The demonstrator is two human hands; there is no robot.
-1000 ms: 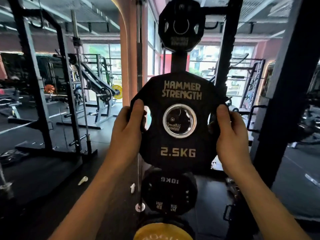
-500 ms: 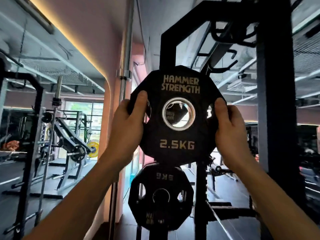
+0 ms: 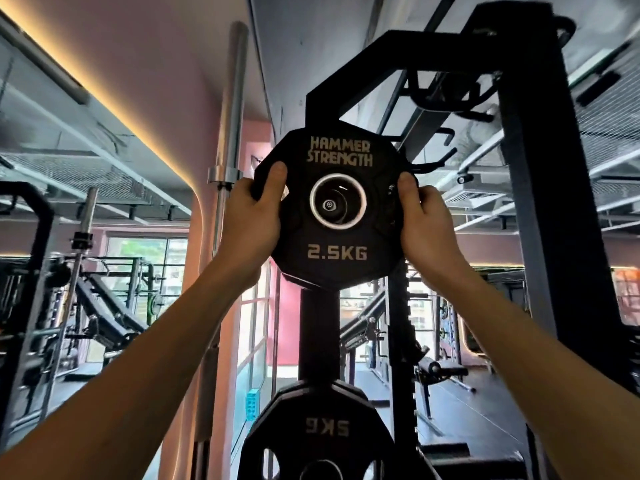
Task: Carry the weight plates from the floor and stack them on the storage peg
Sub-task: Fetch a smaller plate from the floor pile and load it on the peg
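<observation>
The left hand [image 3: 251, 216] and the right hand [image 3: 427, 220] grip the two sides of the 2.5 kg plate [image 3: 337, 209], held high before the rack post [image 3: 318, 327]. Its hole frames the storage peg [image 3: 329, 205], above the 5 kg plate [image 3: 325, 434]. The threading step seems in hand; next the person should probably push it straight on.

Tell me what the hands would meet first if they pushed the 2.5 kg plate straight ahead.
Likely the peg: its end shows through the hole of the plate, which the left hand and right hand grip by its sides. The peg looks slightly off-centre, and depth is unclear.
</observation>
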